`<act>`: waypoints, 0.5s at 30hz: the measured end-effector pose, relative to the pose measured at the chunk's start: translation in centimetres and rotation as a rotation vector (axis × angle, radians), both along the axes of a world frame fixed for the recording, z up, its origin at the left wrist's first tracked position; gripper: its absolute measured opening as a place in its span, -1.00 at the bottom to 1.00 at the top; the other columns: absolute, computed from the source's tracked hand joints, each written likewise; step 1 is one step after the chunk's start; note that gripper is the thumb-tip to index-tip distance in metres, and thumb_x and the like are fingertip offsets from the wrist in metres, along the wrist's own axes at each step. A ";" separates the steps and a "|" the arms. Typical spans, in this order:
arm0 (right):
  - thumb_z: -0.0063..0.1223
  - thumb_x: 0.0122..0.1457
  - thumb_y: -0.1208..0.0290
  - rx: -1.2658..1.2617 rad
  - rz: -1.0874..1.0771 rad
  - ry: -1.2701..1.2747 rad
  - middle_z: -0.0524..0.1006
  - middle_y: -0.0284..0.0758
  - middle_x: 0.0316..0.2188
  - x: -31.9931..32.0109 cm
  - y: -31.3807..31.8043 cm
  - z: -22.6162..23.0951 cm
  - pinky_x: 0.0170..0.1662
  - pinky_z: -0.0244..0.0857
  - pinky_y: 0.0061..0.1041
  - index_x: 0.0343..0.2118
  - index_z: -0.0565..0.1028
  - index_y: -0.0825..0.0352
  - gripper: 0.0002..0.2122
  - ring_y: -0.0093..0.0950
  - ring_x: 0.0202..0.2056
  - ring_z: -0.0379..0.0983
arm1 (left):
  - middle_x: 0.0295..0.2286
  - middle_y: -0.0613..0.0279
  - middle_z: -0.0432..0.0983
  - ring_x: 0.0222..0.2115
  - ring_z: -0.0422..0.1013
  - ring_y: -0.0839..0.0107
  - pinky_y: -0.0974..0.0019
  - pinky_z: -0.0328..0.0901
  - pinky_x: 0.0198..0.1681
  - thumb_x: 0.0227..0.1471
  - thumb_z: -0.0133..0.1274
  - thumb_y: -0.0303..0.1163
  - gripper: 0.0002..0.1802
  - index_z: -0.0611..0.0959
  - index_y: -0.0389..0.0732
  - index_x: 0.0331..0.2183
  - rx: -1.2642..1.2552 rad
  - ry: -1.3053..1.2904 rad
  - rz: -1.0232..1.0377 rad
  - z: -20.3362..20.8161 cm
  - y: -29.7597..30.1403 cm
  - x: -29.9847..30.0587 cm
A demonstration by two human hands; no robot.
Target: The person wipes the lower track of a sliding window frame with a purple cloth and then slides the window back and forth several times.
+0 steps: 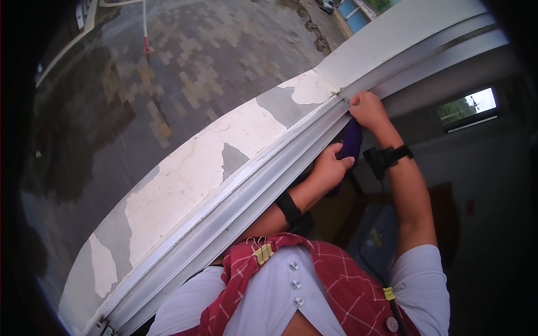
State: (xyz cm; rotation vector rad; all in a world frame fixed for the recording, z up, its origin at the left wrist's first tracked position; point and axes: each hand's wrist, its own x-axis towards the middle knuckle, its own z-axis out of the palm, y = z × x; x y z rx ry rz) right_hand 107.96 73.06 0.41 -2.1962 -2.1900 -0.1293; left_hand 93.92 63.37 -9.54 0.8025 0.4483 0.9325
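Observation:
A strip of purple cloth [352,139] hangs between my two hands, beside the inner edge of the window track. My right hand [368,110] is closed on the cloth's upper end, its fingertips pressed at the silver metal window track [291,154]. Lower down, my left hand [332,167] is curled around the cloth's lower part. Part of the cloth is hidden by my fingers. The track runs slantwise from the lower left to the upper right, with several long grooves.
Outside the track lies a white ledge [185,173] with peeling paint and grey patches. Far below it spreads wet paved ground [185,67] with a red-and-white pole [146,39]. Inside, the room is dark, with a small bright window [469,107] and a grey bundle [372,235] under my right arm.

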 end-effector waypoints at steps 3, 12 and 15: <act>-0.03 -0.11 0.47 0.166 -0.142 -0.079 0.54 -0.05 -0.37 -1.6 -0.6 -0.4 -0.23 0.38 -0.25 -0.46 0.54 0.39 -0.83 -0.10 -0.30 0.49 | -0.50 0.32 0.45 -0.52 0.34 0.55 0.42 0.25 -0.43 -0.05 0.08 -0.50 -0.81 0.52 -0.33 -0.31 -0.016 0.010 -0.025 -0.1 0.2 0.1; 0.08 -0.07 0.31 0.058 -0.232 -0.139 0.52 0.02 -0.38 -1.6 -1.7 0.2 -0.19 0.37 -0.20 -0.45 0.56 0.42 -0.76 -0.05 -0.30 0.48 | -0.49 0.36 0.46 -0.50 0.35 0.60 0.46 0.27 -0.40 -0.01 0.05 -0.54 -0.86 0.52 -0.32 -0.31 -0.034 -0.062 -0.023 1.0 0.0 -0.2; 0.08 -0.07 0.33 0.027 -0.185 0.000 0.52 0.02 -0.43 -1.3 -1.9 0.1 -0.18 0.37 -0.23 -0.48 0.59 0.39 -0.79 -0.06 -0.31 0.48 | -0.45 0.35 0.46 -0.47 0.35 0.60 0.46 0.27 -0.37 0.00 0.03 -0.55 -0.82 0.50 -0.32 -0.27 -0.014 -0.116 0.001 1.3 0.0 -0.4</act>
